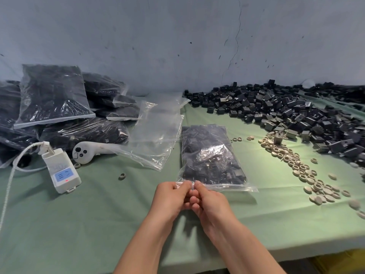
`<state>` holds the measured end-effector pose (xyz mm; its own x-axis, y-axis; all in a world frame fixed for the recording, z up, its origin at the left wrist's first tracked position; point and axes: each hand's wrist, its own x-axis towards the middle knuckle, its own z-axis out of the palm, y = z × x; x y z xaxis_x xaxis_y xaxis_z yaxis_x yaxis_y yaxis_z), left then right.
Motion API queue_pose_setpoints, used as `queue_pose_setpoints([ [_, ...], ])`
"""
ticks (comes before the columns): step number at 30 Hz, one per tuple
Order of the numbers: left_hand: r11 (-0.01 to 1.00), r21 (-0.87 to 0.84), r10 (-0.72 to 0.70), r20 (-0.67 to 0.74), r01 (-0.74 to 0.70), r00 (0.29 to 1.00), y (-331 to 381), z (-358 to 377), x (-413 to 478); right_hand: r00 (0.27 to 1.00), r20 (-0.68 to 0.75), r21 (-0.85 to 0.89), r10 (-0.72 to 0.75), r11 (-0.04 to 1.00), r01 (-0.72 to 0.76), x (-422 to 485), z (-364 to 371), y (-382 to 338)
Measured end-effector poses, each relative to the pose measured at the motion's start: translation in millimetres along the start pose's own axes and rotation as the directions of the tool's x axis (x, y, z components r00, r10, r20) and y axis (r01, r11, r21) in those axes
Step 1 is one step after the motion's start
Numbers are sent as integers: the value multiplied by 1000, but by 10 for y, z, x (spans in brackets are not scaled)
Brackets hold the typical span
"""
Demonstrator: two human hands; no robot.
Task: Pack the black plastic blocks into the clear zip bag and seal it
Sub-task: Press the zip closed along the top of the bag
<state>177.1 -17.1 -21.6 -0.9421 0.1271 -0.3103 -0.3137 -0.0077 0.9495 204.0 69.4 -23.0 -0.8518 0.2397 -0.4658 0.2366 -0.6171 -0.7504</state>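
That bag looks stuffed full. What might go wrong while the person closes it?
The black blocks fill the zip bag right up to its zip strip, so one may jam the seal. The left hand and right hand pinch only the strip's left end; the rest looks unpressed and might stay open, spilling blocks when lifted.

wall [158, 36]: grey-blue, scuffed, behind counter [296, 234] | crack [235, 46]: runs down wall toward counter's far edge | cloth [79, 224]: green, covers counter | light: brightest on counter's right
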Motion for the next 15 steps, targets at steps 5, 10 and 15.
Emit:
queue_pose_setpoints([
  [5, 1000, 0, 2, -10, -2, 1000, -7, 21, 2, 1000, 12, -6, 13, 1000, -13, -4, -13, -14],
  [10, 998, -62, -10, -45, 7, 999, 2, -24, 14, 997, -78, 5, -15, 1000, 15, -10, -96, -58],
  [15, 981, -186, -59, -67, 46, 996, -30, -27, -7, 994, -109, -4, -30, 1000, 30, -29, -166, -90],
])
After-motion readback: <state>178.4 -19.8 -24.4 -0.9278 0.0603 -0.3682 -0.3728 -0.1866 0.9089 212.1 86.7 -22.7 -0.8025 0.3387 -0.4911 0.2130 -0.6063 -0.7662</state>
